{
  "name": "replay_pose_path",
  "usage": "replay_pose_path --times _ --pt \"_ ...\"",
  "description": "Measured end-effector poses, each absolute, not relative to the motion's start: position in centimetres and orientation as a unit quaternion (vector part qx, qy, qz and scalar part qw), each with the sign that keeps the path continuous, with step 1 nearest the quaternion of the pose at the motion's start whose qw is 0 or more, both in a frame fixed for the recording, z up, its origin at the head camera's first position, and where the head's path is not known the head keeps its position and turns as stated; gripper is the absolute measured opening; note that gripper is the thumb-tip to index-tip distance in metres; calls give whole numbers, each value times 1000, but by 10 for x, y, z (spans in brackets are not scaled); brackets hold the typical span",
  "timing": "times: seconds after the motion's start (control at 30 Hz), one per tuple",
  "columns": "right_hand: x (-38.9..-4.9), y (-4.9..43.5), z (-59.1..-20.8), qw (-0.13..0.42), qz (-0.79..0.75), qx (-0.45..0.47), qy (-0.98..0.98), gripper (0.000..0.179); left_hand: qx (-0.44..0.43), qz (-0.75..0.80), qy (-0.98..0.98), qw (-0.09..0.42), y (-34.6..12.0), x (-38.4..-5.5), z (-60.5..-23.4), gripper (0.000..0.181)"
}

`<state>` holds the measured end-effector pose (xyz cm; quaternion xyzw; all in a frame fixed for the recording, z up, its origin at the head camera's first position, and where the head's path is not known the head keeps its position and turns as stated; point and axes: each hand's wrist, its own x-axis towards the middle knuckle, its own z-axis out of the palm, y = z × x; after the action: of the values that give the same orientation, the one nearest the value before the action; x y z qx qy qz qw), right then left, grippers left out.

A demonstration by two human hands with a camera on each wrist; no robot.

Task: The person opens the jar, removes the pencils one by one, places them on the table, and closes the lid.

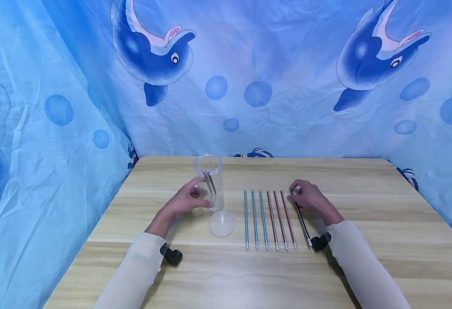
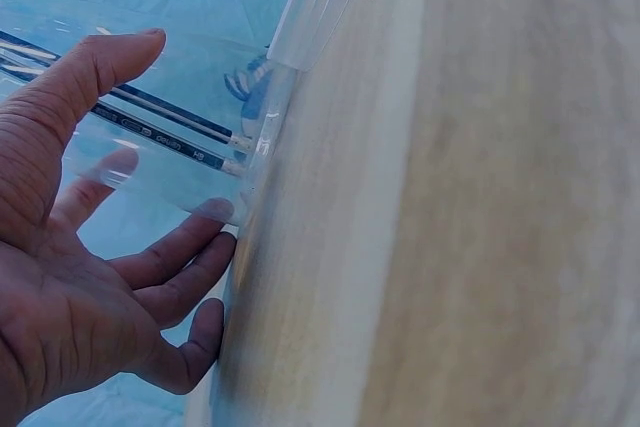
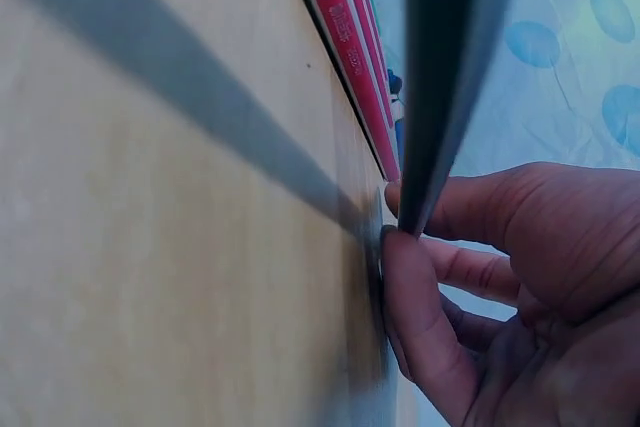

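Observation:
Standing upright on the table is a clear plastic jar (image 1: 217,195) with black pencils (image 1: 210,183) leaning inside it. My left hand (image 1: 185,199) holds the jar from its left side, thumb and fingers spread around its lower wall. In the left wrist view, the white ends of two black pencils (image 2: 165,132) rest near the jar's bottom. My right hand (image 1: 307,196) pinches the far end of another black pencil (image 1: 302,223) between thumb and finger. The right wrist view shows this black pencil (image 3: 440,77) raised off the wood at the near end, with its shadow below.
A round clear lid (image 1: 222,224) lies in front of the jar. Between the hands, three teal pencils (image 1: 254,219) and three dark red pencils (image 1: 281,219) lie in a row, white ends toward me. Behind the wooden table (image 1: 226,274) hangs a blue dolphin-print cloth (image 1: 287,124).

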<state>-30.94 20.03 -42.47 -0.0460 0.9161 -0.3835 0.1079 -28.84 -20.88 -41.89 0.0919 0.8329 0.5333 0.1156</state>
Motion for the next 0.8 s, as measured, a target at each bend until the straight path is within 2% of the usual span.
replay_pose_path --times 0.57,0.8 --pt "-313 196 -422 113 -369 -56 921 20 85 537 831 119 -210 -286 -417 76" --pt "-314 196 -425 119 -373 -56 919 21 92 538 828 127 -200 -269 -390 72"
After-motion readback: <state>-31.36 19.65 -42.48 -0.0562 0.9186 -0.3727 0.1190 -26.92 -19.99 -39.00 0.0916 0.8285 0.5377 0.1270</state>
